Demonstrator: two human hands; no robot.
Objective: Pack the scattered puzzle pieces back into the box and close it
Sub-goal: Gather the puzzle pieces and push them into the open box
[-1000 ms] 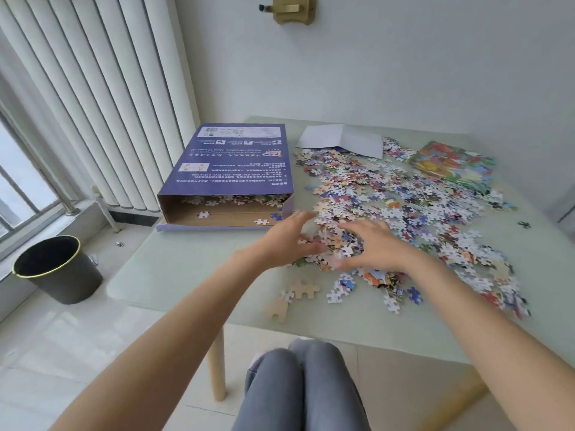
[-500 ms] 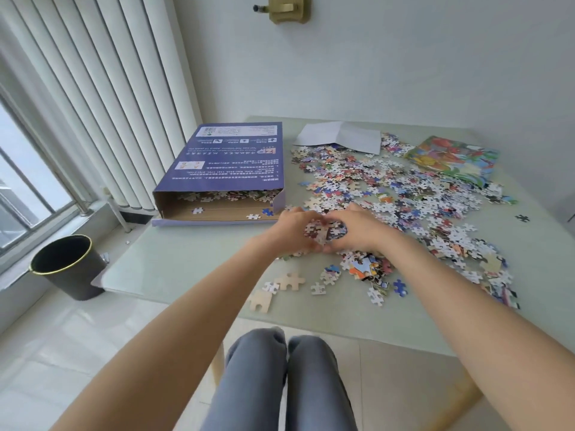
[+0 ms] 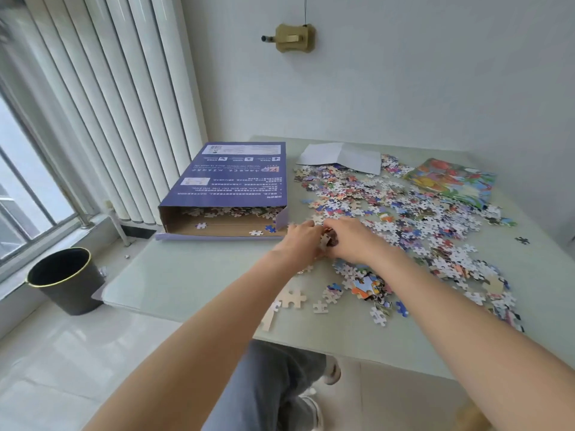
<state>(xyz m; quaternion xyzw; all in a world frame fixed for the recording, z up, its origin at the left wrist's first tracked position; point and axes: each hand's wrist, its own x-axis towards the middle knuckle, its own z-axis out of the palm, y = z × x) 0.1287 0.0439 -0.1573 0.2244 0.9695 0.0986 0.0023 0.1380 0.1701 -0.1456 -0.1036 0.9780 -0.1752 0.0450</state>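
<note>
A purple puzzle box [image 3: 231,178] lies flat at the table's left, its open end toward me with a few pieces on the brown inside. Scattered puzzle pieces [image 3: 404,213] cover the table's right half. My left hand [image 3: 300,244] and my right hand [image 3: 351,242] are cupped together around a clump of pieces [image 3: 327,241], just right of the box's open end and slightly above the table. A few loose pieces [image 3: 291,298] lie near the front edge.
A folded white paper [image 3: 342,155] and a colourful picture sheet [image 3: 451,181] lie at the back of the pale green table [image 3: 193,275]. A black bin [image 3: 67,279] stands on the floor to the left. Vertical blinds hang behind the box.
My hands went from spread over the pile to pressed together with pieces between them, and they have shifted left toward the box's open end.
</note>
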